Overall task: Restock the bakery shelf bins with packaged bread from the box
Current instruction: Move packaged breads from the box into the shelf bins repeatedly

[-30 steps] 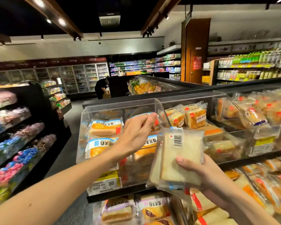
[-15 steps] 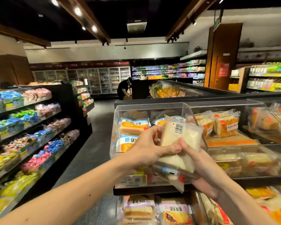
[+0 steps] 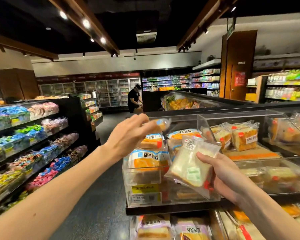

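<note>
Right hand [image 3: 227, 176] grips clear-plastic packet of white sliced bread [image 3: 189, 163], thumb across the front, fingers behind. The packet is tilted, barcode label at top, and is held just in front of the clear acrylic shelf bin [image 3: 140, 179] at its right front corner, not inside. Left hand [image 3: 128, 136] is up over the bin's left side, fingers curled toward a blurred blue-and-orange packet [image 3: 161, 122] at the fingertips; too smeared, cannot tell whether it is pinched or free. The bin holds stacked blue-white-orange bread packets [image 3: 149, 156], with a yellow price tag [image 3: 145, 188] on its front. It sits on a black shelf ledge [image 3: 163, 211]. The next bin to the right has orange-crusted bread packets [image 3: 244, 137]. On the lower tier lie purple-labelled bread packets [image 3: 192, 229]. Room is a supermarket aisle with dark grey floor [image 3: 97, 196]. On the left are black tiered shelves of bright wrapped sweets [image 3: 24, 153]. Glass-door fridges [image 3: 111, 92] run along the back wall, with a person in a black top [image 3: 133, 99] bent near them. A brown wooden door [image 3: 239, 70] is at right, drink shelves [image 3: 287, 84] beside it. The ceiling is black, with wooden beams [image 3: 87, 19] and lit spotlights.
</note>
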`<move>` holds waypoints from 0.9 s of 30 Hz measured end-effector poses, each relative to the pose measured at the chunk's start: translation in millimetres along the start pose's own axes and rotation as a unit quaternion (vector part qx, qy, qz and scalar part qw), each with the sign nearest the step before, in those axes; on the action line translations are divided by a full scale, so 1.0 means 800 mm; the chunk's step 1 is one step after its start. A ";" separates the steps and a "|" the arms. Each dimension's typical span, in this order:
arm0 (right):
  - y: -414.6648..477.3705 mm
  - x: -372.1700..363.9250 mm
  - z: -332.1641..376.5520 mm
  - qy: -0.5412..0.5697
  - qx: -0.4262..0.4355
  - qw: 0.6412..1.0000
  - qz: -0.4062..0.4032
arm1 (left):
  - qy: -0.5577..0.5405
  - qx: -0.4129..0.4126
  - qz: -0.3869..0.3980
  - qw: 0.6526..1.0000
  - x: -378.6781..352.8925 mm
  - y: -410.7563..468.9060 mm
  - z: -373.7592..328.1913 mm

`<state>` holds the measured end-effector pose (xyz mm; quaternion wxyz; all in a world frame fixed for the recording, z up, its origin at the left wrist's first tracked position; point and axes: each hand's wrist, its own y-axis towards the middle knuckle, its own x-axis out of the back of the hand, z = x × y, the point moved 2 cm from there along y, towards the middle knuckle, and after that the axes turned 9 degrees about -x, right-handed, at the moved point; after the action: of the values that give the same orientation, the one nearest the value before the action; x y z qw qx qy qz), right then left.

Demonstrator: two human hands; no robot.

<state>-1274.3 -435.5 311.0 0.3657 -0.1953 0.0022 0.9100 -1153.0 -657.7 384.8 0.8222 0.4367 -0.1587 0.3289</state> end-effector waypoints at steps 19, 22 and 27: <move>-0.006 0.006 0.001 -0.039 0.006 0.999 0.004 | 0.023 0.007 0.356 0.934 -0.080 0.026 0.015; -0.004 0.001 0.001 -0.037 0.012 0.999 0.000 | -0.062 0.065 0.339 0.936 -0.083 0.017 0.018; -0.002 -0.010 0.003 -0.055 0.049 0.997 -0.005 | -0.125 0.101 0.292 0.943 -0.070 0.006 0.014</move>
<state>-1268.5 -439.4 316.1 0.3787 -0.1270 0.0255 0.9164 -1196.6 -687.9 363.5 0.6152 0.4892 -0.3469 0.5117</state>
